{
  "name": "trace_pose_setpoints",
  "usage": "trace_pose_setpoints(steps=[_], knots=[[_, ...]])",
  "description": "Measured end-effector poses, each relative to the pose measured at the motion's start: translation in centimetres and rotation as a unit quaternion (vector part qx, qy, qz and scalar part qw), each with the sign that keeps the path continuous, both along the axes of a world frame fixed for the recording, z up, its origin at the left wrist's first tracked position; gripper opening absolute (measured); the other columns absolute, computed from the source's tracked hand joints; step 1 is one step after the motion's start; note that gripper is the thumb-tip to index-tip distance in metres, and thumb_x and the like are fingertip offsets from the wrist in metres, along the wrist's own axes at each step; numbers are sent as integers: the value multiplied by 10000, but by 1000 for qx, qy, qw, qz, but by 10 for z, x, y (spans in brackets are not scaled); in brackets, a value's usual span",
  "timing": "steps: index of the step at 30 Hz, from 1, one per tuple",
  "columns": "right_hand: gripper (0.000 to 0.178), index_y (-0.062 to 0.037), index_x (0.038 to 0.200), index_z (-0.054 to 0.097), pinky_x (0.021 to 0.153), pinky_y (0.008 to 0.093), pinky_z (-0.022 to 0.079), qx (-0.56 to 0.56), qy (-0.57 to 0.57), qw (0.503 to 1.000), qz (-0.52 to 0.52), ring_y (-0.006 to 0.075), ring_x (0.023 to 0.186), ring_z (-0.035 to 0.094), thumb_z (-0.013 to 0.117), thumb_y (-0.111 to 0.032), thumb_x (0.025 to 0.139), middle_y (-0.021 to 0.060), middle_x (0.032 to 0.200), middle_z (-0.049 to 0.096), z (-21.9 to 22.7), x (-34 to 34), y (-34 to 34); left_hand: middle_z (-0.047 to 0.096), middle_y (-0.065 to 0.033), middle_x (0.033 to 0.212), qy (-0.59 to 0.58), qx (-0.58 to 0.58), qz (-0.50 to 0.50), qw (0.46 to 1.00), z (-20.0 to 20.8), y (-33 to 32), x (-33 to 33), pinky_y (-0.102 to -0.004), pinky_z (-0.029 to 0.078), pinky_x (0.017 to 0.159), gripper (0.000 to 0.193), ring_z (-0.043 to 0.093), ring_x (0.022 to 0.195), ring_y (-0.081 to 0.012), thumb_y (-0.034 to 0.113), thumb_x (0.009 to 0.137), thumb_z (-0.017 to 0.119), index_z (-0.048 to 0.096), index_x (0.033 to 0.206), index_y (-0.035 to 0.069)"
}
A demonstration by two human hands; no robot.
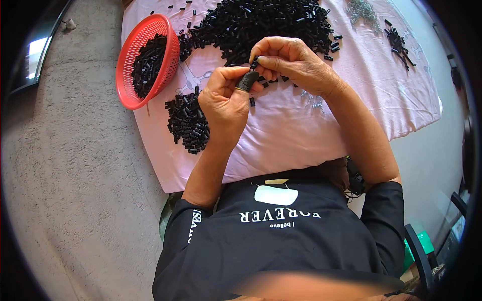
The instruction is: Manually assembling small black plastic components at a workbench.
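Note:
Both hands meet above the pink cloth. My left hand is closed in a pinch, with a dark cover over its thumb. Thumb and fingers of my right hand close on a small black plastic part, whose lower end meets the left fingertips. The fingers hide much of the part. Just beyond the hands spreads a large heap of similar black parts. A smaller pile of black parts lies beside my left wrist.
A red plastic basket holding black parts sits tilted at the table's left edge. Silvery, thin, spring-like pieces lie at the far right, with more under my right forearm. A cluster of thin black pieces rests on the pink cloth.

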State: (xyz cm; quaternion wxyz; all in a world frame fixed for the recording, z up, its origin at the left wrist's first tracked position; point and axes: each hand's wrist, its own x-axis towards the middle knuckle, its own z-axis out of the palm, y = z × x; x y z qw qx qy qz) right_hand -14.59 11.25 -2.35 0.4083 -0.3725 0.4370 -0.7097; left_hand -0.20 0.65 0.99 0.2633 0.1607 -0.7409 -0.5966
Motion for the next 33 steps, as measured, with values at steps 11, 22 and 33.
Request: trace_pose_setpoints(steps=[11, 22, 33], knots=[[184, -38, 1051, 641, 655, 175, 461, -17, -50, 998, 42, 29, 714, 553, 591, -197, 974, -29, 801, 611, -1, 1, 1, 644, -77, 939, 47, -202, -15, 978, 1, -12, -4, -297, 507, 783, 274, 620, 824, -172, 34, 791, 729, 637, 1047, 11], [227, -39, 1059, 630, 668, 192, 456, -36, -113, 991, 64, 48, 740, 555, 614, -245, 965, -18, 831, 613, -8, 3, -1, 578, -108, 1072, 44, -406, -101, 907, 17, -31, -12, -332, 491, 819, 409, 568, 972, -247, 85, 764, 713, 661, 1169, 62], [207, -24, 1023, 652, 717, 204, 482, -32, -120, 989, 84, 47, 779, 569, 638, -215, 947, -8, 875, 624, -10, 1, -1, 588, -109, 1090, 57, -417, -107, 901, 20, -31, -15, -341, 507, 804, 368, 584, 973, -263, 61, 750, 732, 655, 1110, 55]])
